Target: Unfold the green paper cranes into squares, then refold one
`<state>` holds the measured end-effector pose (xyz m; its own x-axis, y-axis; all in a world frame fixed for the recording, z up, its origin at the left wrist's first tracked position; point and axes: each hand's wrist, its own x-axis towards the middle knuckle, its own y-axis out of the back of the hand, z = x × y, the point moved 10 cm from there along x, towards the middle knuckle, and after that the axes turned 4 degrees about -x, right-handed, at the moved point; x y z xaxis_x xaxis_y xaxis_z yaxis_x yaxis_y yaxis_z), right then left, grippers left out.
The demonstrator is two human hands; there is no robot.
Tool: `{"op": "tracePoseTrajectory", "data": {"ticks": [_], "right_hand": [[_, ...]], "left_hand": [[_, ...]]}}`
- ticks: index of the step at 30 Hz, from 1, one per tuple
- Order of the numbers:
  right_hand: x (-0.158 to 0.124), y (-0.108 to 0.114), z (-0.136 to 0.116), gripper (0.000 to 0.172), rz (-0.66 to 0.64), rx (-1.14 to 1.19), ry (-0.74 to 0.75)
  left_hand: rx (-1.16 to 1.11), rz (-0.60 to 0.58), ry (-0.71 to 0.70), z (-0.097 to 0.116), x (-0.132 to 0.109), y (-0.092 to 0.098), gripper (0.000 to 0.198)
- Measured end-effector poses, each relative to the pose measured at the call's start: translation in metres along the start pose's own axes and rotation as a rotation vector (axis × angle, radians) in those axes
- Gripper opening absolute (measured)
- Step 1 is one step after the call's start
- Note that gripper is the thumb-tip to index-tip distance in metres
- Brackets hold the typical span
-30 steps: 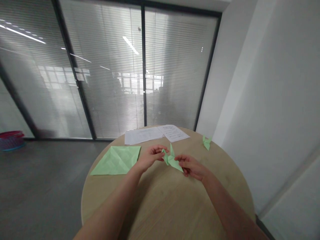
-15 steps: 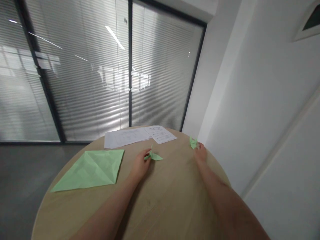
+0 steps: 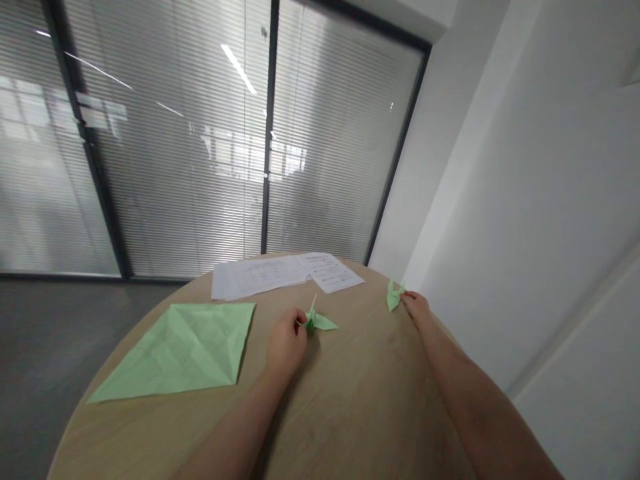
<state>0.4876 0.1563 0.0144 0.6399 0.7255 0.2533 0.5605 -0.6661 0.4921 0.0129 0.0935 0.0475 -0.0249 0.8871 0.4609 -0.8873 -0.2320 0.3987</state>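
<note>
My left hand [image 3: 286,343] rests on the round wooden table [image 3: 350,413], fingers curled, pinching a small green folded paper crane [image 3: 316,321] at its left side. My right hand [image 3: 416,308] reaches to the table's far right edge and its fingertips pinch a second green folded paper figure [image 3: 393,295]. A large creased green paper square [image 3: 183,350] lies flat to the left of my left hand.
White printed sheets [image 3: 280,273] lie at the table's far edge. Behind the table are glass panels with blinds and dark frames [image 3: 267,133]. A white wall [image 3: 525,200] stands close on the right. Grey floor [image 3: 50,333] lies to the left.
A second ago both hands held the crane. My right hand let go and reached to the second paper figure at the far right, gripping it now. My left hand kept the crane on the table.
</note>
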Motion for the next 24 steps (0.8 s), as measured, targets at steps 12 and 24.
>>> {"op": "tracePoseTrajectory", "data": {"ticks": [12, 24], "right_hand": [[-0.174, -0.025, -0.126, 0.036, -0.648, 0.577, 0.029], [-0.274, -0.058, -0.132, 0.034, -1.002, 0.728, -0.083]], "left_hand": [[-0.299, -0.132, -0.138, 0.075, -0.013, 0.014, 0.032], [-0.517, -0.523, 0.035, 0.089, -0.028, -0.001, 0.048]]}}
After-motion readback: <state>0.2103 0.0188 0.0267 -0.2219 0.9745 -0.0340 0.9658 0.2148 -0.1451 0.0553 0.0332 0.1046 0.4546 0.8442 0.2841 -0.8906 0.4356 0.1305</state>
